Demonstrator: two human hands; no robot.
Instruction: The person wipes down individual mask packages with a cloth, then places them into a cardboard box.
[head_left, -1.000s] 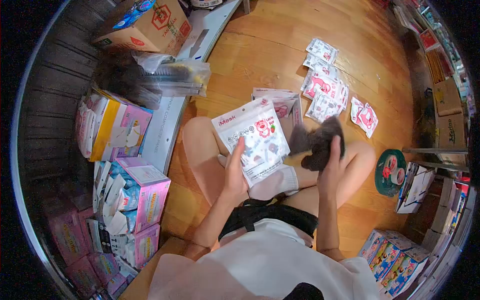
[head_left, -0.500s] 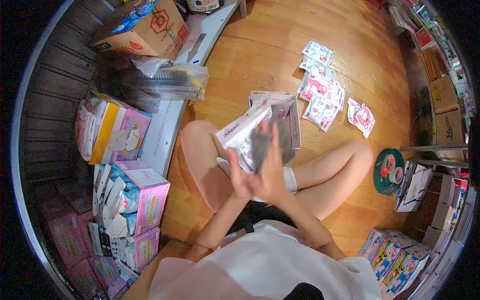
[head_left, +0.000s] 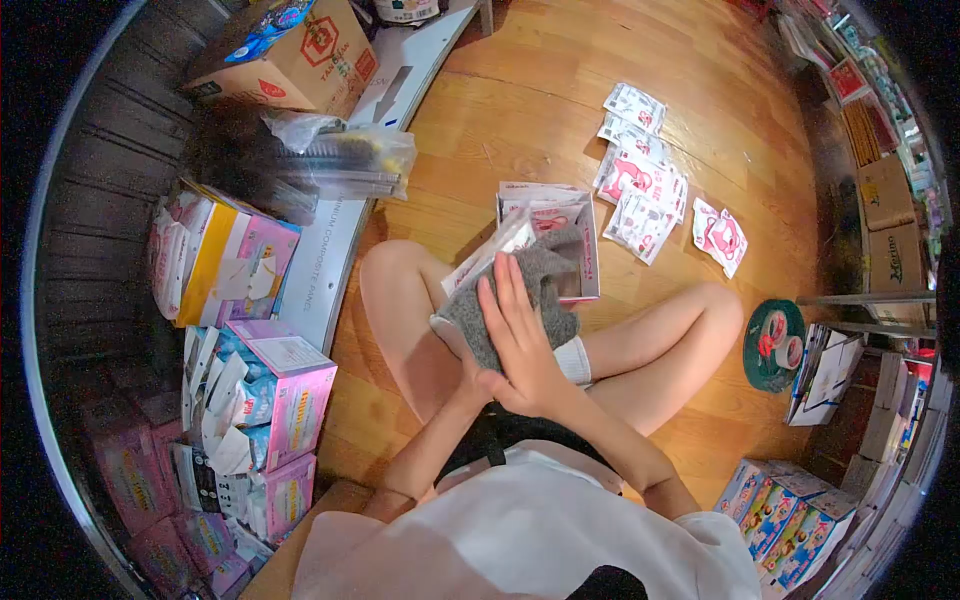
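A grey cloth (head_left: 476, 328) lies spread between my two hands, in front of an open pink-and-white box (head_left: 588, 250). My right hand (head_left: 522, 345) rests flat on top of the cloth, its fingers stretched out and pointing away from me. Beneath it, my left hand (head_left: 478, 384) supports the cloth from below; the cloth and the right hand cover its fingers. White packets with pink print (head_left: 548, 218) show inside the box. The cloth's far end overlaps the box's near side, and a white printed panel (head_left: 490, 258) slants out at the box's left.
Several white-and-pink packets (head_left: 640, 180) lie overlapping on the wooden floor, with one single packet (head_left: 719, 237) beside them. Stacked pink boxes (head_left: 300, 400) and a carton (head_left: 310, 60) line the left. A green round tray (head_left: 768, 372) with tape rolls stands at the right.
My hands, blurred and facing each other earlier, now lie one over the other. The right hand has turned flat onto the grey cloth, which has spread left over the white panel.
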